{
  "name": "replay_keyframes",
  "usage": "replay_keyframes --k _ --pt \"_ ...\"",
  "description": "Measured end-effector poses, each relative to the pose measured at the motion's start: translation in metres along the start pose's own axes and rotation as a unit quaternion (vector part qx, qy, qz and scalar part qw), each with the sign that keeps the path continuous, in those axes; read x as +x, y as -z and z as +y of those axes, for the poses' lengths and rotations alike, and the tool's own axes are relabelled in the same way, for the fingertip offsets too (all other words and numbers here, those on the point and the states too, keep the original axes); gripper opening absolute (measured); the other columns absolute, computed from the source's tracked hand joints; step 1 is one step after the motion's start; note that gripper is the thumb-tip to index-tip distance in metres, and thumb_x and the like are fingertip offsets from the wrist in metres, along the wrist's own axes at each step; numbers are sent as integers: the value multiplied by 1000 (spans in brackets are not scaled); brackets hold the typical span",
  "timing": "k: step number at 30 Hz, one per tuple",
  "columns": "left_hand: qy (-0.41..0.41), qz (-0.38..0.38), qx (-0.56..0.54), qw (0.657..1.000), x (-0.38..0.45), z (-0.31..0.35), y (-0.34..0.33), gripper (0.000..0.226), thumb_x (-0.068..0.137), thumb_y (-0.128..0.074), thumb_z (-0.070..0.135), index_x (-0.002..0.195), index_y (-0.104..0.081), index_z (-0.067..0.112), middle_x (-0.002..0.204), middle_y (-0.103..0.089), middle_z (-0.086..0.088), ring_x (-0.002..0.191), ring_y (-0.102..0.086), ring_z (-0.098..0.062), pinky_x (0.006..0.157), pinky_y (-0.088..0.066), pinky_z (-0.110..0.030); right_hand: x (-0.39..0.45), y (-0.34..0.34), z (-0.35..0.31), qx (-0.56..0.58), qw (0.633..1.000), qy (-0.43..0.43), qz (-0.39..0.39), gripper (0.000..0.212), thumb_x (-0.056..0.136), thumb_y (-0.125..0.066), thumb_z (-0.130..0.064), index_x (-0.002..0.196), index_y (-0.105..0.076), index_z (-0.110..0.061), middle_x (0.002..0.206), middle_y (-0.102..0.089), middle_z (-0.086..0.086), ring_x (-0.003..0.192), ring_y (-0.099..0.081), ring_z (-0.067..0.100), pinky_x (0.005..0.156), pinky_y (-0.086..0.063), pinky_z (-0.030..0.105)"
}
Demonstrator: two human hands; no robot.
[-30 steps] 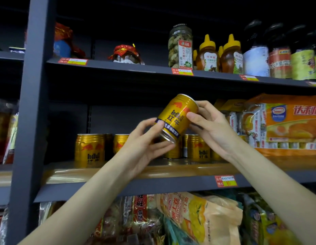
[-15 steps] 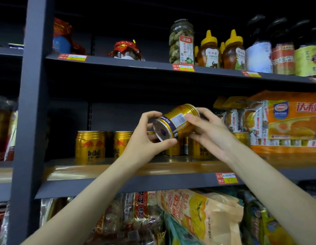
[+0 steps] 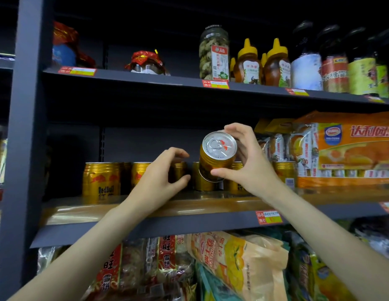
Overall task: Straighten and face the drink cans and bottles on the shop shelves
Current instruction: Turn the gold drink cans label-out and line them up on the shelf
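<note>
A dim shop aisle, dark steel shelves: on the middle shelf (image 3: 189, 224), the right hand (image 3: 247, 161) grips a gold can (image 3: 215, 161) between thumb and fingers, lifted and tipped so its pull-tab lid faces out. The left hand (image 3: 161, 183), fingers loosely curled, holds nothing just beside it, in front of the can row (image 3: 102, 179). Best practice would be to right the can, turn its logo forward and set it down level with the front can, without knocking the neighbours.
</note>
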State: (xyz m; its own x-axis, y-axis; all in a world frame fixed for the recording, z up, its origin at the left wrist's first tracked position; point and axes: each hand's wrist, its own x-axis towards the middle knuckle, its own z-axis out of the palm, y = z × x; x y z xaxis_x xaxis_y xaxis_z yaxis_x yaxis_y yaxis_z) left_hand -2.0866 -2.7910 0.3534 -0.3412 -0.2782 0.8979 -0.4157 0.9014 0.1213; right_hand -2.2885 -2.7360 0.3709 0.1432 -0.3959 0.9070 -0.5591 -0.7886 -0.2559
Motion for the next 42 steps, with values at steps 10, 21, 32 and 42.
replay_keyframes --k 10,21,32,42 --pt "88 -87 266 956 22 -12 32 38 91 -54 29 127 -46 21 124 -52 -2 118 -48 -22 108 -29 -39 45 0 5 -166 972 -163 31 43 74 -75 -45 100 -52 -20 88 -51 -11 83 -49 4 67 -43 23" --pt "87 -187 371 905 18 -28 36 59 91 -51 43 141 -33 17 134 -51 -4 121 -49 -22 98 -40 -33 35 -29 24 -374 903 -168 -130 45 76 -65 -60 99 -47 -25 108 -52 -3 118 -41 24 101 -29 47" --pt "96 -132 338 927 11 -32 27 54 90 -54 38 137 -39 16 128 -51 -5 118 -46 -24 97 -39 -34 41 -29 28 -484 836 -138 -219 59 78 -70 -47 127 -49 -22 122 -59 1 127 -42 25 112 -9 59" --pt "78 -92 333 935 7 -34 24 49 93 -47 37 138 -38 18 131 -49 -2 121 -43 -20 100 -36 -30 91 -54 39 -466 835 -117 -269 69 76 -70 -51 133 -43 -21 137 -47 8 133 -34 30 112 -10 56"
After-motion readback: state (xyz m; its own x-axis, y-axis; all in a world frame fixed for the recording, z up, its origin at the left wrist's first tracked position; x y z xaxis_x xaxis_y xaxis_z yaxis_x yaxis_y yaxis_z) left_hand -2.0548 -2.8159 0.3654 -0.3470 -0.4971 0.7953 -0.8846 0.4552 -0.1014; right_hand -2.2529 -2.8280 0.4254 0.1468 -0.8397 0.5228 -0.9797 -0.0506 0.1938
